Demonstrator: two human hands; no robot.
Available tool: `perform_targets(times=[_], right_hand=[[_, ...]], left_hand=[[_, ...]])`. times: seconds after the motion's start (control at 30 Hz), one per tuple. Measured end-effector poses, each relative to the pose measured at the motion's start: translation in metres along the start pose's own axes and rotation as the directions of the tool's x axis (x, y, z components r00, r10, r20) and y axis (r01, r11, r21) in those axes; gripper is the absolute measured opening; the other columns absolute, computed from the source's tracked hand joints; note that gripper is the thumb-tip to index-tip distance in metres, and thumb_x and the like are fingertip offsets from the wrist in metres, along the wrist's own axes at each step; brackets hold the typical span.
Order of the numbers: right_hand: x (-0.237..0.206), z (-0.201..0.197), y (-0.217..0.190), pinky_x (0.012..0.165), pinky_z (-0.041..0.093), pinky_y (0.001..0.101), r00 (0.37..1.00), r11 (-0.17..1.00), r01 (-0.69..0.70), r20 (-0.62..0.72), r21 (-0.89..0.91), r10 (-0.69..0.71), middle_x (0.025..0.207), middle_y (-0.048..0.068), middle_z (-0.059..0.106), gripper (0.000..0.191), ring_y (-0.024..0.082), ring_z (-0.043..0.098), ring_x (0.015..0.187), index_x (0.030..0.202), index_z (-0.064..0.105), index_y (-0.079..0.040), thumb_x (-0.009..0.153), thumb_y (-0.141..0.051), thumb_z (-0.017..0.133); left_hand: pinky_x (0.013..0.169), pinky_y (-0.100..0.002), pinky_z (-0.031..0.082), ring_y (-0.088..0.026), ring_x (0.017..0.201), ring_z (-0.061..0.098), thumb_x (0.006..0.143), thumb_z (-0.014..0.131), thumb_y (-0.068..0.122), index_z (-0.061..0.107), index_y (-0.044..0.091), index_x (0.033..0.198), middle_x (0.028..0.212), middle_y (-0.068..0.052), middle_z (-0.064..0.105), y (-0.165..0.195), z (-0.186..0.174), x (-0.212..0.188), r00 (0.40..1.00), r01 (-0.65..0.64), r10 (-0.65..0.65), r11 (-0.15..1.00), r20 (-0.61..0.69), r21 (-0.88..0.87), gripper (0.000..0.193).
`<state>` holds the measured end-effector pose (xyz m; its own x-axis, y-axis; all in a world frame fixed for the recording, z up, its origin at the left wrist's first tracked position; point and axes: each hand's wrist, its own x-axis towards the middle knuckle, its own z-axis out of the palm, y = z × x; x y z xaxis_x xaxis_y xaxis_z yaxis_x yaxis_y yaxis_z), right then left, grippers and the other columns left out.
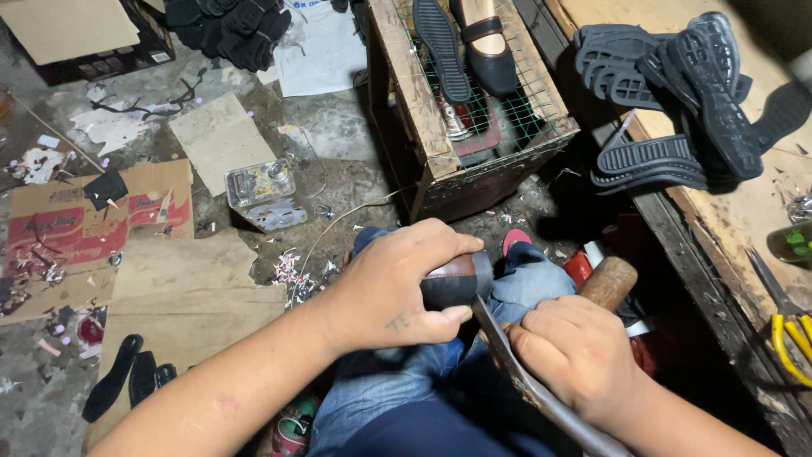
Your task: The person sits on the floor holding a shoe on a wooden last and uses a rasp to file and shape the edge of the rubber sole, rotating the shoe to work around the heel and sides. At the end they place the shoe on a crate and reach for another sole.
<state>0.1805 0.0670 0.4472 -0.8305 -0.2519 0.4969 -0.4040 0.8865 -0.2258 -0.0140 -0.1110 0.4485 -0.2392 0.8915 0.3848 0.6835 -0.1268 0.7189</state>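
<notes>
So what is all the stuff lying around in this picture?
shoe: one, dark brown and black, on the lap, under the left hand
blade tool: one, grey metal, in the right hand
wooden handle: one, brown, beside the right knee
rubber soles: a pile, black, on the wooden bench at top right
wooden crate: one, mesh top, with a black sole and a black shoe on it
pliers: one, yellow grips, right edge
cardboard: several sheets, brown, on the floor at left
insoles: about three, black, bottom left
jeans: blue
left hand: on the shoe
right hand: gripping the blade tool
</notes>
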Motion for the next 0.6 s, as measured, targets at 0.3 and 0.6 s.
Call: perform_targets(times=[0.3, 0.6], right_hand=[[-0.042, 0.031, -0.046, 0.079, 0.055, 0.0321, 0.662, 0.613, -0.630, -0.083, 0.477, 0.745, 0.101, 0.013, 0.071, 0.064, 0.025, 0.070, 0.088, 0.121, 0.060, 0.005, 0.071, -0.024, 0.088], [-0.059, 0.043, -0.071, 0.063, 0.052, 0.0301, 0.839, 0.811, -0.418, -0.169, 0.409, 0.517, 0.083, 0.010, 0.066, 0.026, 0.021, 0.066, 0.070, 0.104, 0.067, 0.001, 0.084, -0.013, 0.078]], left_hand=[[0.104, -0.042, 0.051, -0.038, 0.118, 0.064, 0.074, 0.086, 0.021, 0.054, 0.002, 0.131, 0.125, -0.017, 0.064, 0.039, 0.030, -0.053, 0.988, 0.074, -0.076, 0.997, -0.132, -0.022, 0.068], [0.103, -0.040, 0.055, -0.032, 0.120, 0.067, 0.075, 0.087, 0.016, 0.063, 0.006, 0.129, 0.129, -0.014, 0.065, 0.047, 0.037, -0.080, 0.973, 0.086, -0.088, 0.996, -0.212, -0.018, 0.061]])
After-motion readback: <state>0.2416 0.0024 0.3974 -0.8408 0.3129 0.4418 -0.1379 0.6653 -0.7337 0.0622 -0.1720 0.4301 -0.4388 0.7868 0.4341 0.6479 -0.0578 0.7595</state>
